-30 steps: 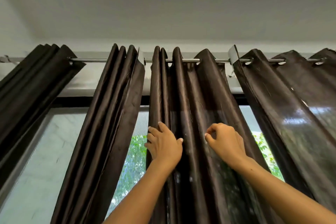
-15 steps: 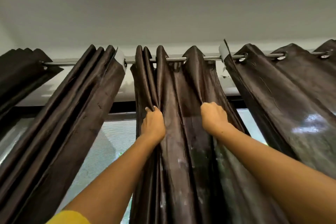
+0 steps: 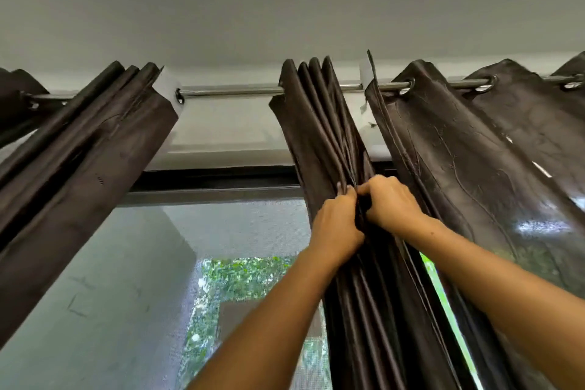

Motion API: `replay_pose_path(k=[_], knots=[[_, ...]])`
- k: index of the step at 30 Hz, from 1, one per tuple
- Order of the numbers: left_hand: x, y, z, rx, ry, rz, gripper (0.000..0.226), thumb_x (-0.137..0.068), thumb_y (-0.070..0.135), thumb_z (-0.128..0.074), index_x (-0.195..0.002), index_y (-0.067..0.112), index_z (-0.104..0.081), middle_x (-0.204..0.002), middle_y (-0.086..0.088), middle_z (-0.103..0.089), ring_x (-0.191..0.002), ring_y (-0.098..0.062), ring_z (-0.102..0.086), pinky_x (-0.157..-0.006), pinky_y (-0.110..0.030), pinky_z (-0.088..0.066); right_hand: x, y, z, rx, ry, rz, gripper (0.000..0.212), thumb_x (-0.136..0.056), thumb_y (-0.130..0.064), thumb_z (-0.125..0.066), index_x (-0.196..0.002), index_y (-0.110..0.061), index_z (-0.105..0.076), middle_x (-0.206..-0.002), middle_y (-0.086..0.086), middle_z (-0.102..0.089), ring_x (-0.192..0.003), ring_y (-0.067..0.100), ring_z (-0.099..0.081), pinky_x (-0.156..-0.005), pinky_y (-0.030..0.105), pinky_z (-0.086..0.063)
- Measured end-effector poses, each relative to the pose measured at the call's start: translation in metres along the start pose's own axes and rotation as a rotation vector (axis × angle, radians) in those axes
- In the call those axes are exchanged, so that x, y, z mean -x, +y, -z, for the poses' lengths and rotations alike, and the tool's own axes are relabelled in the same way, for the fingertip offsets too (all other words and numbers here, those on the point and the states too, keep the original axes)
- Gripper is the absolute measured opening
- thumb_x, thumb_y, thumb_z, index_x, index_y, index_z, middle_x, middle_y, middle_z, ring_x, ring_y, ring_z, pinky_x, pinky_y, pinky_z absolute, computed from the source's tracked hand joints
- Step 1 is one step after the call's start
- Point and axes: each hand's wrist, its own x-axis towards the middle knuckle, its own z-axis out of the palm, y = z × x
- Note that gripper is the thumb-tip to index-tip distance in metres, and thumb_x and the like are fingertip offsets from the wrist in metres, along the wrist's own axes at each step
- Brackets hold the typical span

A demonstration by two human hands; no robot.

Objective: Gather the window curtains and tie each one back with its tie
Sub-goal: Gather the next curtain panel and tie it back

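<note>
Head view: two hands bunch the middle curtain.
Left hand (image 3: 340, 225) and right hand (image 3: 391, 203), fingers curled, clutch the gathered curtain (image 3: 329, 123) below the rod (image 3: 234, 92). Four dark curtains hang there, over a window (image 3: 133, 279) beneath a grey ceiling (image 3: 285, 3).

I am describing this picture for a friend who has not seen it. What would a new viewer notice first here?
First, the two hands at the centre: the left hand and right hand meet, bunching the middle curtain into tight folds. Next, the shiny curtain rod running across the top, bare between this curtain and the gathered curtain on the left. On the right, a wider curtain hangs still spread.
</note>
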Motion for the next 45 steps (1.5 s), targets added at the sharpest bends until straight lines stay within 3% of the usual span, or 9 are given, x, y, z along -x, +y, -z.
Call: replay_pose_path(k=[10, 15, 21, 23, 26, 29, 34, 38, 45], knots=[[0.057, -0.043, 0.034, 0.052, 0.121, 0.071, 0.079, -0.080, -0.002, -0.049, -0.151, 0.018, -0.020, -0.118, -0.019, -0.060, -0.100, -0.037, -0.058, -0.071, -0.039, -0.046, 0.010, -0.061, -0.027, -0.113, 0.059, 0.169, 0.038, -0.082, -0.002, -0.058, -0.114, -0.022, -0.065, -0.100, 0.009, -0.068, -0.098, 0.031, -0.061, -0.068, 0.033, -0.045], [0.080, -0.038, 0.024, 0.051, 0.088, 0.094, 0.080, -0.081, 0.002, -0.050, -0.151, 0.018, -0.016, -0.117, -0.016, -0.062, -0.102, -0.034, -0.059, -0.073, -0.040, -0.048, 0.033, -0.066, -0.026, -0.076, 0.088, 0.094, 0.073, -0.082, -0.001, -0.058, -0.147, -0.026, -0.035, -0.122, 0.007, -0.063, -0.110, 0.030, -0.058, -0.077, 0.035, -0.048], [0.102, -0.029, 0.011, 0.034, 0.092, 0.132, 0.085, -0.085, 0.009, -0.052, -0.152, 0.023, -0.001, -0.146, -0.011, -0.039, -0.123, -0.028, -0.049, -0.093, -0.038, -0.046, 0.065, -0.059, -0.031, -0.061, 0.186, -0.032, 0.090, -0.080, -0.011, -0.064, -0.153, -0.025, -0.012, -0.107, 0.007, -0.062, -0.098, 0.026, -0.059, -0.069, 0.028, -0.041], [0.096, -0.028, 0.014, 0.074, 0.122, 0.146, 0.099, -0.085, 0.013, -0.057, -0.149, 0.030, 0.017, -0.157, -0.012, -0.016, -0.132, -0.031, -0.040, -0.100, -0.041, -0.043, 0.055, -0.054, -0.028, -0.030, 0.192, -0.157, 0.100, -0.077, -0.016, -0.071, -0.153, -0.022, -0.006, -0.148, 0.013, -0.033, -0.135, 0.031, -0.034, -0.105, 0.041, -0.035], [0.083, -0.026, 0.022, 0.166, 0.074, 0.219, 0.116, -0.085, 0.012, -0.063, -0.135, 0.039, 0.038, -0.155, -0.027, 0.005, -0.143, -0.039, -0.014, -0.106, -0.052, -0.036, 0.034, -0.047, -0.017, -0.183, -0.066, -0.350, 0.101, -0.083, -0.013, -0.066, -0.152, -0.030, 0.006, -0.158, 0.017, 0.009, -0.142, 0.045, -0.013, -0.113, 0.056, -0.023], [0.077, -0.031, 0.025, 0.250, 0.015, 0.251, 0.113, -0.085, 0.004, -0.056, -0.130, 0.040, 0.041, -0.150, -0.037, -0.009, -0.138, -0.041, -0.027, -0.097, -0.036, -0.042, 0.019, -0.058, -0.017, -0.319, -0.219, -0.177, 0.091, -0.087, 0.001, -0.054, -0.153, -0.025, 0.004, -0.154, 0.023, -0.022, -0.131, 0.038, -0.041, -0.105, 0.037, -0.039], [0.098, -0.044, 0.034, 0.424, 0.013, 0.199, 0.090, -0.090, 0.005, -0.051, -0.149, 0.030, 0.012, -0.128, -0.013, -0.057, -0.106, -0.028, -0.060, -0.085, -0.032, -0.049, 0.021, -0.095, -0.017, -0.364, -0.142, 0.037, 0.083, -0.081, 0.009, -0.050, -0.152, -0.020, -0.016, -0.149, 0.017, -0.037, -0.128, 0.034, -0.046, -0.094, 0.025, -0.040], [0.131, -0.029, 0.026, 0.551, -0.018, 0.152, 0.074, -0.089, -0.003, -0.047, -0.150, 0.025, -0.016, -0.141, -0.003, -0.047, -0.126, -0.017, -0.048, -0.096, -0.021, -0.040, 0.070, -0.085, -0.030, -0.419, -0.152, 0.021, 0.086, -0.082, 0.010, -0.048, -0.151, -0.031, -0.017, -0.146, 0.015, -0.042, -0.121, 0.037, -0.051, -0.093, 0.030, -0.046], [0.206, -0.007, -0.011, 0.642, -0.056, 0.197, 0.070, -0.094, -0.008, -0.038, -0.149, 0.025, -0.010, -0.146, -0.005, -0.042, -0.131, -0.019, -0.044, -0.104, -0.018, -0.036, 0.186, -0.068, -0.057, -0.602, -0.190, -0.101, 0.097, -0.074, 0.019, -0.045, -0.143, -0.046, -0.023, -0.116, 0.009, -0.066, -0.060, 0.016, -0.060, -0.048, 0.024, -0.042]])
